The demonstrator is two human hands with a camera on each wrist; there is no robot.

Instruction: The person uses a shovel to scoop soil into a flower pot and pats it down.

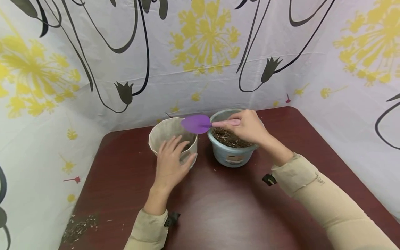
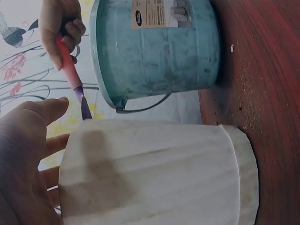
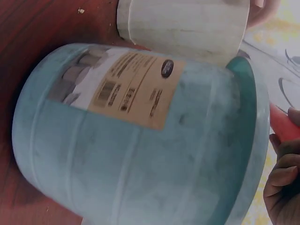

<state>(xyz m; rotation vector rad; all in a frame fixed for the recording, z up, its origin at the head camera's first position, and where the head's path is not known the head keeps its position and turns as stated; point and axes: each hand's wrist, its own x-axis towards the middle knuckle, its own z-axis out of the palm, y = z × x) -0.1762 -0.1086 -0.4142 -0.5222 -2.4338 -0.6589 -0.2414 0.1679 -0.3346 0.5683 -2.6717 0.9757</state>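
I hold a trowel point(image 1: 203, 124) with a smooth, leaf-shaped purple blade and a slim pink handle. It hangs above the left rim of the blue bucket point(image 1: 219, 152), its blade reaching left of the bucket, over a pale pot point(image 1: 165, 131). My right hand point(image 1: 248, 126) pinches the handle between its fingers; the back of the hand hides part of the grip. Left of the bucket, my left hand point(image 1: 171, 166) has its fingers spread at the pot's near rim; I cannot tell whether they all touch it. The pot is fluted and faintly stained, its inside partly behind those fingers. The bucket is smudged, ribbed plastic with a thin handle on its pot side and a label point(image 3: 136, 89) whose small print blurs. Crumbly dark soil point(image 1: 229, 139) fills its lower part, partly under my right hand. Beneath the bucket, the bench point(image 1: 215, 208) is glossy red-brown; behind it hangs creased, flower-printed cloth point(image 1: 156, 45), cut off above.
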